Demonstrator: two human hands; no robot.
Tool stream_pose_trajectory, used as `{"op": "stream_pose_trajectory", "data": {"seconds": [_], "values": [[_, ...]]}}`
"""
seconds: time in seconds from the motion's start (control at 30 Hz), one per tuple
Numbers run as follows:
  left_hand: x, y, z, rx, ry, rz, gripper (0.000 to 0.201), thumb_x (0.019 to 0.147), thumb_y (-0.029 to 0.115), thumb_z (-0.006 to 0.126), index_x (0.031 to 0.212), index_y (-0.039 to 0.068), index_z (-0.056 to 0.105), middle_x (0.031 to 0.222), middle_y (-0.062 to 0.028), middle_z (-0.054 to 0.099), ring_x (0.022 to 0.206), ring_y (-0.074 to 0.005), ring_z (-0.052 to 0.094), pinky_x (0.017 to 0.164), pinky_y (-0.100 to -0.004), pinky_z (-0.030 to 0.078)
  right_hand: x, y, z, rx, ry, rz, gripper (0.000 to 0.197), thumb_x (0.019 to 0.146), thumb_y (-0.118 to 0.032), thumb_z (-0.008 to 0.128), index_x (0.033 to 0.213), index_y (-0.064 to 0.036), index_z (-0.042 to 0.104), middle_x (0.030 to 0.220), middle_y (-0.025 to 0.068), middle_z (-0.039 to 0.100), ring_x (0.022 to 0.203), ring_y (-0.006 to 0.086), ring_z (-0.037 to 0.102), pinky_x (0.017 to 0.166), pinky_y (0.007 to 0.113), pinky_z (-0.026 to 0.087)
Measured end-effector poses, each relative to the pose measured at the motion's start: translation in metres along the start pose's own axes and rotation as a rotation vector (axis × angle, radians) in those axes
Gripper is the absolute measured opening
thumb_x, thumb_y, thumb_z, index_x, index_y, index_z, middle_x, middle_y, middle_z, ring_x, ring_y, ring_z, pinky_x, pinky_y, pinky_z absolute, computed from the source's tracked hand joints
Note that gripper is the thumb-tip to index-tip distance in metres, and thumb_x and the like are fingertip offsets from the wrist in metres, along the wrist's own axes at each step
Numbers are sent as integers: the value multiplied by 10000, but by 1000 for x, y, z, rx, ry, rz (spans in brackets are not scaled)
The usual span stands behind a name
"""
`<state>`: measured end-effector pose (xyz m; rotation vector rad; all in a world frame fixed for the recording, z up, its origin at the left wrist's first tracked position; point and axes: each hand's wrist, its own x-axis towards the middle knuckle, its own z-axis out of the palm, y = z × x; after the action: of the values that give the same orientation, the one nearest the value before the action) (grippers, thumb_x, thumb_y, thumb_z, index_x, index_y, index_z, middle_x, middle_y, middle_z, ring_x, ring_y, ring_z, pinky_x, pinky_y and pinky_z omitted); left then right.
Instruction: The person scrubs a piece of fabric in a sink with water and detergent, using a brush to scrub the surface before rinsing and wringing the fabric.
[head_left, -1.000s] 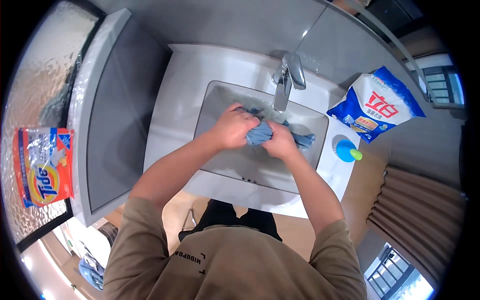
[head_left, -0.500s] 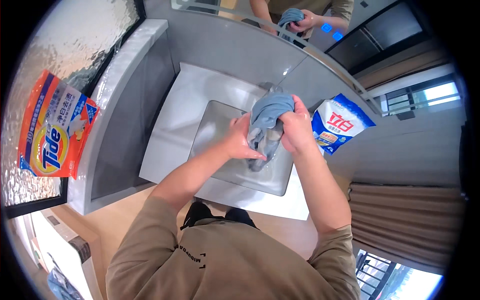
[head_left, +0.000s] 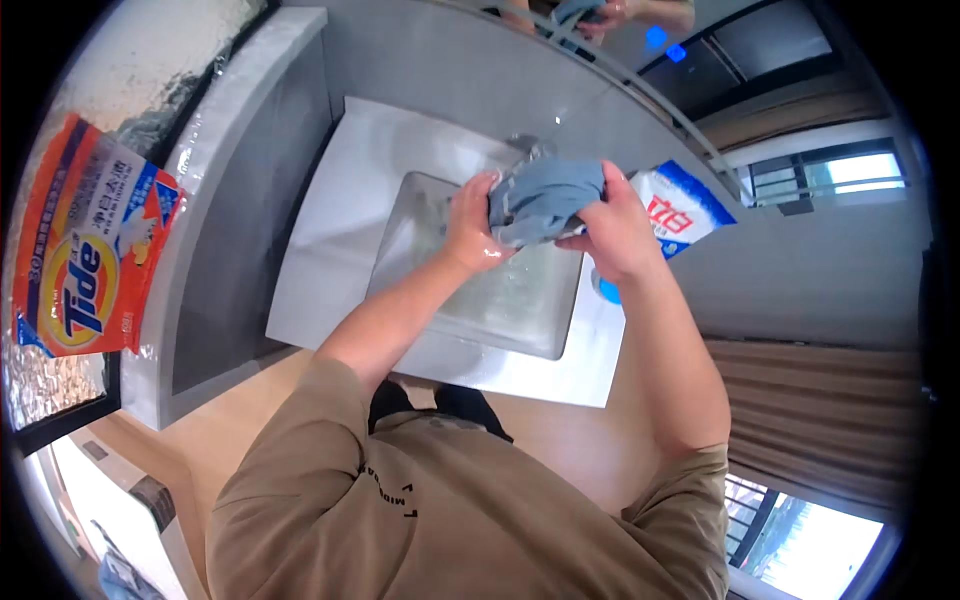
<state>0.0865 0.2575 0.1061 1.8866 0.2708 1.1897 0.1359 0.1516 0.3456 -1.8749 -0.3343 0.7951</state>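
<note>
A wet blue-grey cloth (head_left: 548, 198), bunched up, is held above the sink basin (head_left: 510, 315). My left hand (head_left: 474, 228) is closed on its left side, with the fingers wet. My right hand (head_left: 622, 228) grips the right side, thumb pressed over the folds. The cloth hides part of the tap (head_left: 530, 146) behind it. Water and some pale suds show in the basin below. Whether the cloth is a garment or a towel cannot be made out.
A white counter (head_left: 310, 250) surrounds the basin. A blue and white detergent bag (head_left: 690, 205) stands at the right, partly behind my right hand. An orange detergent bag (head_left: 90, 240) sits on the left ledge (head_left: 240, 110). A mirror (head_left: 770, 60) hangs at the back.
The cloth has been raised and gathered; its hanging lower end is now bunched between my hands. My right hand has moved slightly right, and the view has shifted a little.
</note>
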Motion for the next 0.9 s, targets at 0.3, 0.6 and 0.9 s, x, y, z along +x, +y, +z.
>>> {"op": "stream_pose_trajectory", "data": {"seconds": [0.3, 0.6, 0.9], "values": [[-4, 4, 44, -312, -61, -276, 770, 631, 328, 879, 1265, 33, 558, 1210, -175, 629, 1136, -317, 616, 990, -442, 469, 0, 21, -29, 350, -321, -66, 451, 899, 1, 625, 1322, -58, 478, 1193, 74, 597, 1048, 200, 633, 783, 355, 566], [3, 29, 31, 158, -100, -218, 314, 747, 109, 739, 1043, 23, 677, 954, -146, 698, 917, -277, 681, 850, -334, 523, 27, 148, -190, 199, -270, -25, 607, 816, -29, 729, 1368, -67, 477, 1250, 66, 593, 1134, 199, 590, 890, 348, 519], [41, 64, 27, 436, -383, -73, 142, 753, 87, 677, 884, 45, 642, 849, -181, 649, 812, -351, 641, 728, -368, 498, 51, 195, -114, -301, -241, -610, 1255, 586, -332, 951, 1529, -18, 186, 1446, 279, 419, 1371, 349, 420, 1114, 416, 386]]}}
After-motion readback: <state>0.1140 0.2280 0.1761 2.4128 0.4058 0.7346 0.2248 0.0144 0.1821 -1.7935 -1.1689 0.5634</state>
